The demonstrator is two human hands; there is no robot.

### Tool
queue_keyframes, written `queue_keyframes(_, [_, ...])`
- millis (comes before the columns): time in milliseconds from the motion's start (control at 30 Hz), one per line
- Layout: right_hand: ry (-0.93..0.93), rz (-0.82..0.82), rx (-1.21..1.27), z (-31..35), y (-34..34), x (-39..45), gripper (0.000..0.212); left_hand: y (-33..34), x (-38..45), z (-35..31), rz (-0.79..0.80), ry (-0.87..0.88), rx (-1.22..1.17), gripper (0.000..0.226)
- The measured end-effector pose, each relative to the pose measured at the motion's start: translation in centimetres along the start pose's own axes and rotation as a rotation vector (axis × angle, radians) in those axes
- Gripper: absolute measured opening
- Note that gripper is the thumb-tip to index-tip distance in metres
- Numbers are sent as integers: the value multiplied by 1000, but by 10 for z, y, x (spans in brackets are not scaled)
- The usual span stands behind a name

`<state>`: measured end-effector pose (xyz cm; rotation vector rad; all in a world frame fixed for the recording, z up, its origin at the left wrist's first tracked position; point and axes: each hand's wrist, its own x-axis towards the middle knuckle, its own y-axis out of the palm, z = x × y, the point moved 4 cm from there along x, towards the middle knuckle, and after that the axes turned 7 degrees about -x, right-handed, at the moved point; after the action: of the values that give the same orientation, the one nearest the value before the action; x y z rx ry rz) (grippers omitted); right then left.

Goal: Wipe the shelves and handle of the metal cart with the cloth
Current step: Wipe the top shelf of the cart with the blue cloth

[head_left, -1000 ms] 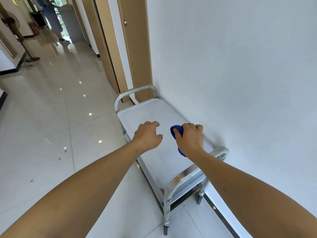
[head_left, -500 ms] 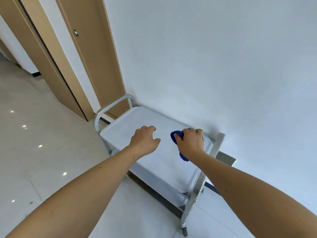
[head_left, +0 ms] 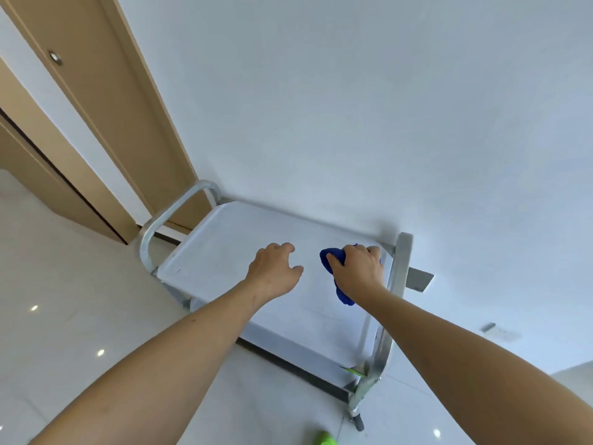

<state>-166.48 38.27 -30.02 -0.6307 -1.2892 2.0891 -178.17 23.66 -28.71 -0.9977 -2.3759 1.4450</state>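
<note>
White wall (head_left: 353,107) filling the far and right side of the scene; pale glossy tiled floor (head_left: 64,332) at left and near. Tan wooden door (head_left: 106,101) at far left, set in the wall. Metal cart (head_left: 224,252) parked against the wall, top shelf (head_left: 301,319) bare and flat, lower shelf only partly visible beneath it. Curved handle (head_left: 167,220) at the left end of the cart, a second tubular handle (head_left: 401,261) at the right end, one caster (head_left: 357,420) visible at the near right corner. Right hand (head_left: 359,271) on the right part of the top shelf, just beside the right handle, fingers closed around a bunched blue cloth (head_left: 330,261) pressed against the shelf. Left hand (head_left: 276,271) over the middle of the top shelf, apart from the right hand, fingers loosely curled and holding nothing; contact with the shelf cannot be told. Small green object (head_left: 324,440) on the floor at the near edge, cut off and unidentifiable.
</note>
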Motion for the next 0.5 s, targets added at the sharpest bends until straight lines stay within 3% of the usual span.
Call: queue_keyframes(500, [241, 34, 52, -7, 58, 11, 33, 34, 53, 41, 221, 83, 50, 57])
